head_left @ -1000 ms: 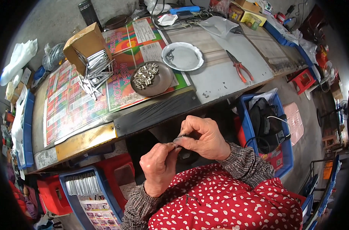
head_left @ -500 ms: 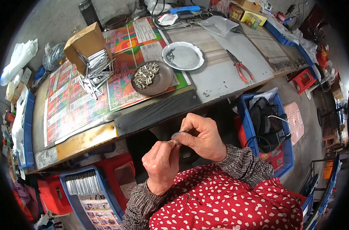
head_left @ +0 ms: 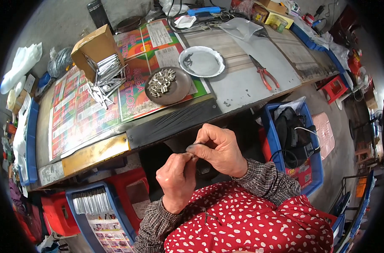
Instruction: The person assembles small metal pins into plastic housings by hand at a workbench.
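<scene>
My left hand (head_left: 177,179) and my right hand (head_left: 219,151) meet in front of the table's near edge, above the red apron with white spots. Both are closed in a pinch, fingertips touching or nearly so. Whatever lies between them is too small and covered to make out. Beyond them on the table sits a dark round plate (head_left: 181,89) heaped with short metal sleeves (head_left: 160,83). A white plate (head_left: 206,67) behind it carries a few thin dark pieces (head_left: 187,59). To the left, a tipped cardboard box (head_left: 92,46) spills slim silvery rods (head_left: 105,78) onto printed sheets.
Red-handled pliers (head_left: 266,76) lie on the table's right part. Below on the right stands a blue crate (head_left: 312,179) with a black bag (head_left: 291,135). A blue bin (head_left: 76,215) of silvery rods stands at lower left, beside a red stool (head_left: 131,192). Cables run along the back.
Both hands have shifted very slightly left, still pinched together. The plates, box and pliers stay where they were.
</scene>
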Demonstrator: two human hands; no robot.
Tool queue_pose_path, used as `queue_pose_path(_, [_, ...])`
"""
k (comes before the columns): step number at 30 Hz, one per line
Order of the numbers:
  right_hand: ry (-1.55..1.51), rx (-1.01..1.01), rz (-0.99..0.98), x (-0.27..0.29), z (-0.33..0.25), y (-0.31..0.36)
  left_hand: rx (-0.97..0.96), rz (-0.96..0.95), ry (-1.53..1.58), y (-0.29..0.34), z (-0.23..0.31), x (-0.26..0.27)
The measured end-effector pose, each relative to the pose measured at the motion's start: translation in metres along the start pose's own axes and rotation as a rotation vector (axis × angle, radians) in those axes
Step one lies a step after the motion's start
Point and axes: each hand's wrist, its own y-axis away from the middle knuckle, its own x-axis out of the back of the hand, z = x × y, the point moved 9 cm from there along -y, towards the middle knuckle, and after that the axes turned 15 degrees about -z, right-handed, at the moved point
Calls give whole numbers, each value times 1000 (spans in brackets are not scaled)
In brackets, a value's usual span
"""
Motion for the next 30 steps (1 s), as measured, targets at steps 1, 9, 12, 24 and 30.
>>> queue_pose_path(1, [-57, -33, -38, -1, 1, -1, 14, -23, 59, 0, -4, -1])
queue_pose_path(9, [-232, -79, -254, -4, -1, 2, 302, -437, 887, 7, -35, -34])
queue_pose_path(12, [-122, -29, -212, -5, -1, 1, 202, -356, 766, 5, -36, -31])
queue_pose_path(24, [-222, -150, -158, 3, 2, 0, 153, -223, 421, 2, -26, -19])
queue_pose_path(30, [-42, -42, -142, -2, 2, 4, 32, -56, 128, 1, -7, -9])
